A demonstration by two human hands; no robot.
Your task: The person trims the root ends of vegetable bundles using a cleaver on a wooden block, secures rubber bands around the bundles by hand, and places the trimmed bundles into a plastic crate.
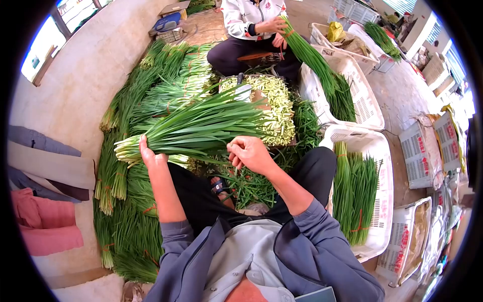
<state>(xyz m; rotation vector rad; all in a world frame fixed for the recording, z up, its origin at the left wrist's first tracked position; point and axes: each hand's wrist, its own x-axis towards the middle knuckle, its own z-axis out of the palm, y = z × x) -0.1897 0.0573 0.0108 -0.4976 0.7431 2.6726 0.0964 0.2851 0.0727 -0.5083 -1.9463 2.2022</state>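
My left hand (152, 152) is closed around the pale stem end of a large loose bunch of garlic chives (201, 123). Its green leaves fan out to the right, above my lap. Beside the leaf tips is my right hand (247, 153), its fingers curled together in a pinch. Whatever they may hold is too small to make out. Beyond the leaves, a chopping board (259, 98) lies under many cut pale stem ends (279, 113). A broad knife (242, 90) rests there, partly covered by the leaves.
Tied chive bundles (146, 186) are heaped along the left wall. At right, a white crate (385, 201) holds bundles; another crate (370, 95) stands behind it. Opposite sits a co-worker (254, 30) holding a chive bunch (309, 55). Loose trimmings (249, 189) cover the floor between my legs.
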